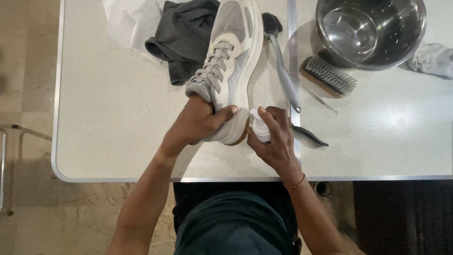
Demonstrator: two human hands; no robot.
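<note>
Both hands are busy: our left hand (200, 120) clamps the heel of the grey-and-cream sneaker (229, 66), its toe pointing away across the desk (108, 123), while our right hand (276, 139) grips a small white spray bottle (259, 125) just beside the sole.

A pale speckled folding table (118, 118) with a metal rim fills the view. Beneath it lies worn, stained floor (28, 208), possibly concrete, brightly lit.
</note>
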